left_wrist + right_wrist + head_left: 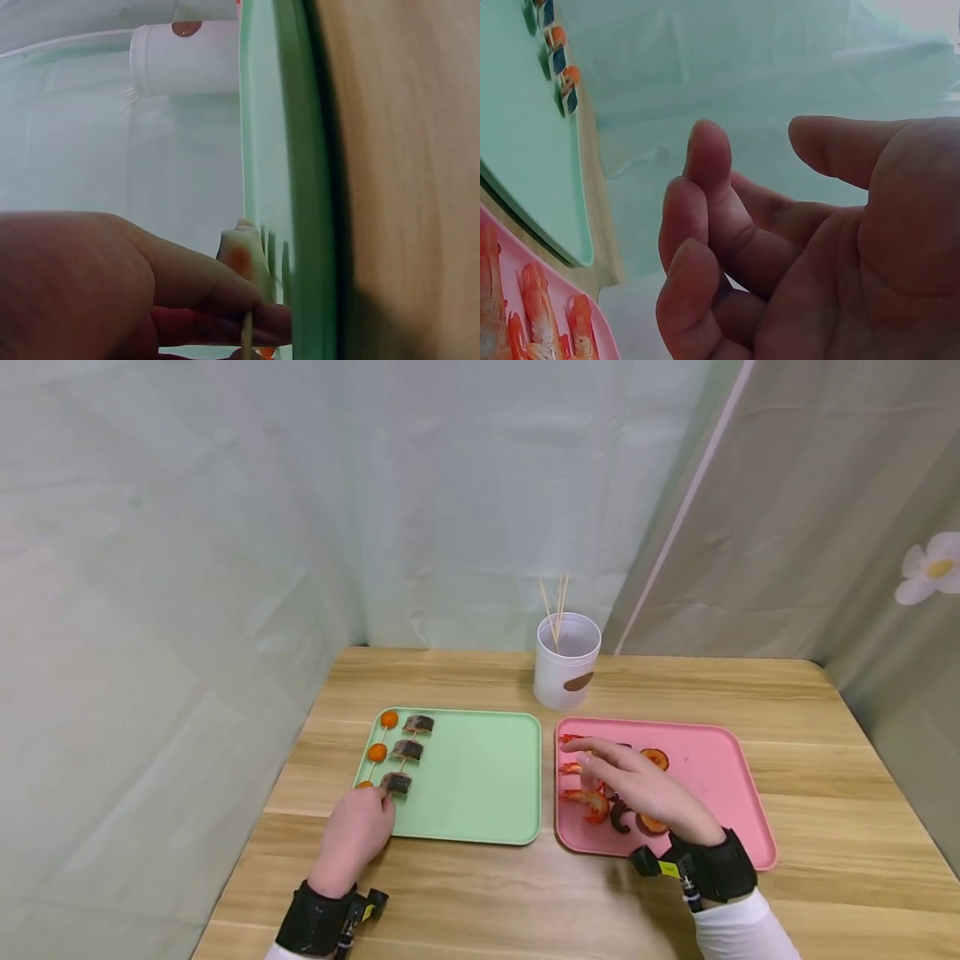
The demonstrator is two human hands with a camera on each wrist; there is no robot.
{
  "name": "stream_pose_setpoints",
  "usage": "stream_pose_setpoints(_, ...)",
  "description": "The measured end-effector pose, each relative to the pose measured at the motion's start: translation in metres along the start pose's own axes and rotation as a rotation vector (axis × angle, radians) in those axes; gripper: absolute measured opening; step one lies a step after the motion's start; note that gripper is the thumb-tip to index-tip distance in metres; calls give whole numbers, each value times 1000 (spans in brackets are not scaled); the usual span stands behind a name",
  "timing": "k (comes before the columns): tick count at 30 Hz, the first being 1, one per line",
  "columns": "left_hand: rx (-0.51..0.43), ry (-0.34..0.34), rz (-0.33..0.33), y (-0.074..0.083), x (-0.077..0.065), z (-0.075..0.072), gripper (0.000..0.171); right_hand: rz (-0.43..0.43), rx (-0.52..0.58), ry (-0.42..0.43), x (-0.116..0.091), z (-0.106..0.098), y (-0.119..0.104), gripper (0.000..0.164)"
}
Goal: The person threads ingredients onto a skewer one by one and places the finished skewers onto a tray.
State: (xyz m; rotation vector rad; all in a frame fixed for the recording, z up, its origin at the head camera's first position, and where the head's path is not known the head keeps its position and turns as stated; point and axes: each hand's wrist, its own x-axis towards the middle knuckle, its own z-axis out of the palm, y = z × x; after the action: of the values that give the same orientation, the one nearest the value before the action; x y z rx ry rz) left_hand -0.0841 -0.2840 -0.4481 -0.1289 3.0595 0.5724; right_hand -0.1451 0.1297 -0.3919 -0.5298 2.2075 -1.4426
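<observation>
My left hand (pixel 355 833) is at the near left corner of the green tray (pixel 480 777). Its thumb and finger pinch the near end of a fish skewer (pixel 407 750), which carries dark-skinned chunks; the bare stick shows between the fingers in the left wrist view. Beside it on the tray lies a skewer of orange balls (pixel 377 752), its near end partly covered by the hand. Over the pink tray (pixel 712 777) hovers my right hand (pixel 637 781), fingers loosely bent and nothing in its grasp. Several red shrimp (pixel 596 806) lie below it, partly hidden.
A white cup (pixel 558 681) with several thin sticks (pixel 560 602) stands behind the trays. Brown-edged round slices (pixel 655 758) and dark curved pieces (pixel 619 817) share the pink tray. Curtains (pixel 480 510) hang behind and beside the wooden table (pixel 465 902).
</observation>
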Motion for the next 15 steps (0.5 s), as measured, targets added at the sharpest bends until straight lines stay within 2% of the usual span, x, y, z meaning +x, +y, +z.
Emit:
stream_pose_setpoints(7, -35, -31, -40, -1, 2, -1, 39, -19, -36, -22, 3, 0, 2, 44)
stream_pose_setpoints(10, -34, -38, -51, -2, 3, -1, 38, -20, -30, -29, 2, 0, 2, 43)
stream_pose_setpoints(15, -34, -35, -32, -4, 3, -1, 33, -34, -20, -41, 2, 0, 3, 39)
